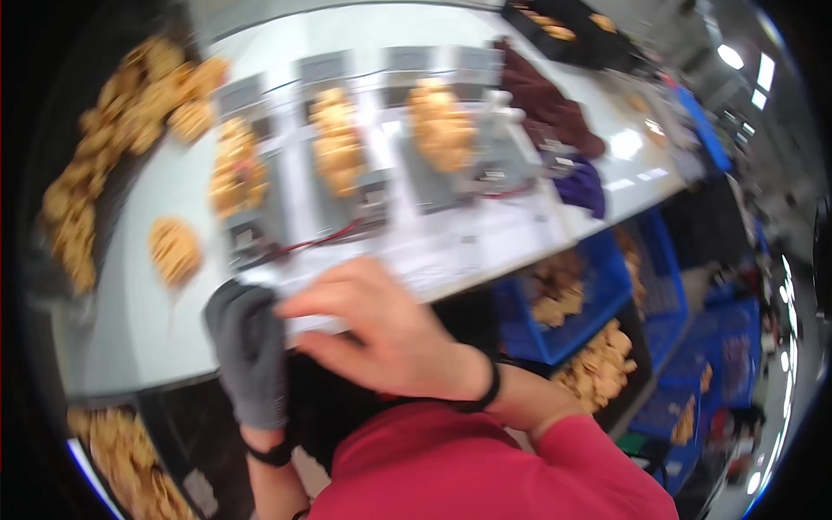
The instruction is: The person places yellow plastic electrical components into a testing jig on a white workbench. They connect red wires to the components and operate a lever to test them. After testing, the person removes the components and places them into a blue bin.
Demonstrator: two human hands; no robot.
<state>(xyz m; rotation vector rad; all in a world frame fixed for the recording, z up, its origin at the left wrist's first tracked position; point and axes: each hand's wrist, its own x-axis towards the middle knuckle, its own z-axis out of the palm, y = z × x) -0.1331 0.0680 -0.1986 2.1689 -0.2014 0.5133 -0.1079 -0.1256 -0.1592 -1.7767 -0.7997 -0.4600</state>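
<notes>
My left hand [249, 351] wears a dark grey knit glove and hangs at the front edge of the white table. Its fingers are blurred and partly curled from view, so what they do is unclear. Bare, with a black band at the wrist, my right hand [373, 329] reaches across toward the glove. Its thumb and forefinger are apart, and nothing shows between them. Beyond the hands stand several grey stands, each bearing a stack of tan, lumpy pieces [338, 143]. A single tan piece [175, 251] lies left of them. Red wire [321, 239] runs between two stands.
A long heap of tan pieces [113, 130] lines the table's left side. Brown cloth [550, 95] and purple cloth [581, 186] lie at the right. Below the right edge, blue crates [555, 342] hold more pieces. Another pile [130, 459] sits at lower left.
</notes>
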